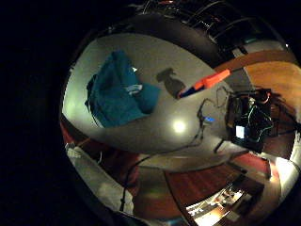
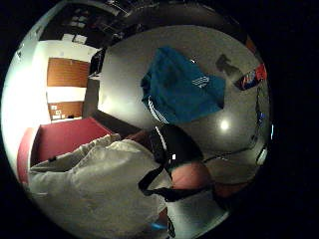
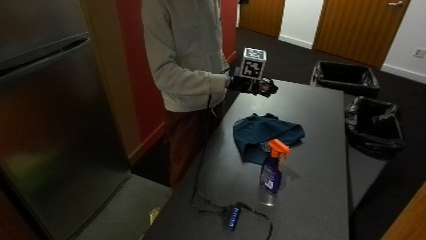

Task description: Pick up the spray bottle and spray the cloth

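The spray bottle (image 3: 271, 172) stands upright on the table (image 3: 319, 120) just beside the blue cloth (image 3: 266, 134), well apart from the gloved right hand (image 3: 256, 86), whose loosely curled fingers (image 3: 267, 88) hold nothing beyond the cloth.

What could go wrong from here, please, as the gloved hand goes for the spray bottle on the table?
1. The spray bottle stands upright and tall beyond the cloth; a reach from the right hand, now raised above the table, could tip it.
2. A cable lies near the bottle's base and might snag.
3. The nozzle does not clearly face the cloth, so spray might miss unless the bottle is turned.
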The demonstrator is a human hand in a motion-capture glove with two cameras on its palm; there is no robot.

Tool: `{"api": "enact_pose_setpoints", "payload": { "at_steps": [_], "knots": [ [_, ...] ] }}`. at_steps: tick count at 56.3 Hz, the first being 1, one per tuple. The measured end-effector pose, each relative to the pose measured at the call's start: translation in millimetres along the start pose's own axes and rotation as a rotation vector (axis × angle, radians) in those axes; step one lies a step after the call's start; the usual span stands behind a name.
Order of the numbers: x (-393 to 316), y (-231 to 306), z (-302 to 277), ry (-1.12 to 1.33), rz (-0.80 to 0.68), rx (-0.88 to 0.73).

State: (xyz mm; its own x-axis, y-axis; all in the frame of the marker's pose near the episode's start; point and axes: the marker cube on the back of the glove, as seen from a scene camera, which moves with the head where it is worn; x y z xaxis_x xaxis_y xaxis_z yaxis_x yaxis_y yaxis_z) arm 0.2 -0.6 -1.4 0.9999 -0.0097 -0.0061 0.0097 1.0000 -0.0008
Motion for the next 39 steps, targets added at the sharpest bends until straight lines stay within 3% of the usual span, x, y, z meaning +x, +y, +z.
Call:
{"api": "enact_pose_setpoints", "payload": {
  "at_steps": [20,26,34,39],
  "knots": [
    [-35.7,-20.3,-8.3,0.019,-0.017,-0.015],
    [-22.2,-26.2,-11.0,0.195,0.068,-0.008],
    [-31.5,-25.4,-18.9,0.042,-0.081,-0.022],
    [-51.4,-33.3,-9.9,0.068,-0.016,-0.014]
  ]
}}
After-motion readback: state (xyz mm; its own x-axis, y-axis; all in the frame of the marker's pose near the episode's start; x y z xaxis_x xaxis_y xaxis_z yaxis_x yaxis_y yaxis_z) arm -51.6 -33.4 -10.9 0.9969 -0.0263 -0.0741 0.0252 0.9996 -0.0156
